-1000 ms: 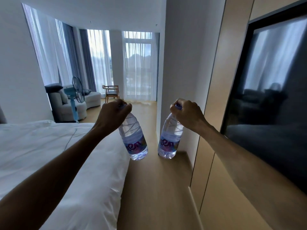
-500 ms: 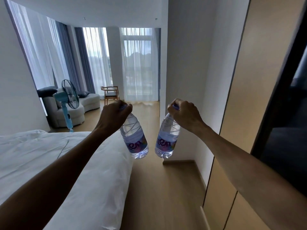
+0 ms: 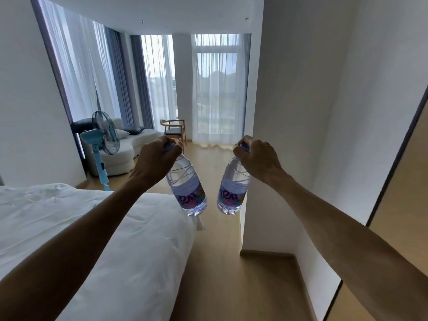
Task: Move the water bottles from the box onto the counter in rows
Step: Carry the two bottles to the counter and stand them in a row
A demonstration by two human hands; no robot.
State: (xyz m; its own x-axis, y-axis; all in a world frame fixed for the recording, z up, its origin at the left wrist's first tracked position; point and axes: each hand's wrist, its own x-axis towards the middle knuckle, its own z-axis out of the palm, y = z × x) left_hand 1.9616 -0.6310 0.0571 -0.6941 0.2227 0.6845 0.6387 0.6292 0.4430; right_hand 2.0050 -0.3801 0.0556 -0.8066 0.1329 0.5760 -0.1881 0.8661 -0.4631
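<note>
- Left hand [image 3: 155, 161] clamped round the cap end of the left water bottle [image 3: 188, 191], arm stretched forward.
- Right hand [image 3: 257, 159] clamped round the cap end of the right water bottle [image 3: 233, 192], arm likewise stretched forward.
- Both bottles hanging in the air by their necks, bottoms tilted slightly toward each other, near but not touching.
- Left bottle above the right edge of the bed [image 3: 97, 230], over its far corner; right bottle above the wooden floor [image 3: 222, 283], just beside the white wall corner [image 3: 273, 158].
- Farther off: blue standing fan [image 3: 102, 142], pale sofa [image 3: 129, 144], wooden chair [image 3: 173, 129], sheer curtains [image 3: 215, 89].
</note>
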